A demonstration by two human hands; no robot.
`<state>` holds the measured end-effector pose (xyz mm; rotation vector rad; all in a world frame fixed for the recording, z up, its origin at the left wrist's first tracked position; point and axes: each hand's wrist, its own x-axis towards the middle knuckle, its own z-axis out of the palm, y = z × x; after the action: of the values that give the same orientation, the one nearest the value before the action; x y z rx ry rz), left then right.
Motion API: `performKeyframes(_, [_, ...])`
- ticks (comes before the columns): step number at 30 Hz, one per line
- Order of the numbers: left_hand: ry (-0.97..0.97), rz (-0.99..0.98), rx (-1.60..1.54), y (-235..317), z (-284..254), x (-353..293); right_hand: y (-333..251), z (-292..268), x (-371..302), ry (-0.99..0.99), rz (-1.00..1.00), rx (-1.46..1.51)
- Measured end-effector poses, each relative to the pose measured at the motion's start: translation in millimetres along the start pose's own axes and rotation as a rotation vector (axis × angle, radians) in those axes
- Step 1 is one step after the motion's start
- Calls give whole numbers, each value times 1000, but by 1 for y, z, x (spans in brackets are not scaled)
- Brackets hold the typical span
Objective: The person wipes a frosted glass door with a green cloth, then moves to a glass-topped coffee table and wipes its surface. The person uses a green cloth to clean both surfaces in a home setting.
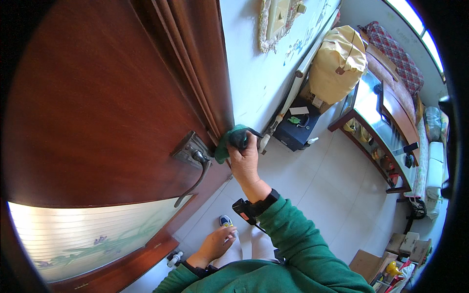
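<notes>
Head camera: the right hand pinches a bunched dark green cloth between thumb and fingers at the edge of the brown door frame — a metal door handle sits just left of that hand. Nearer the body, the left hand hangs before the legs, fingers loosely bent — a shoe shows just beyond it.
</notes>
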<state>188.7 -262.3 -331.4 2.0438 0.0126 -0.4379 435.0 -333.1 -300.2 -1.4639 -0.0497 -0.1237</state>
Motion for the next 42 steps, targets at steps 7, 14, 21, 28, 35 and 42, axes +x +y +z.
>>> performKeyframes(7, [39, -15, 5, -13, 4, -7, 84, 3, -11, 44, 311, 168])
performKeyframes(14, [-49, -101, 99, -34, 10, -18, 66, 31, -56, 79, 766, 469])
performKeyframes(21, [-127, -4, -30, -70, 17, -34, 10, 67, -127, -227, 846, 689])
performKeyframes(28, [-130, -165, 189, -64, 15, -44, 51, 66, -114, -105, 1019, 541])
performKeyframes(35, [-92, -250, -5, -46, 5, -43, 25, 55, -94, -53, 1012, 703])
performKeyframes(42, [-62, -139, 59, -51, 7, -43, 59, 43, -73, 46, 892, 674])
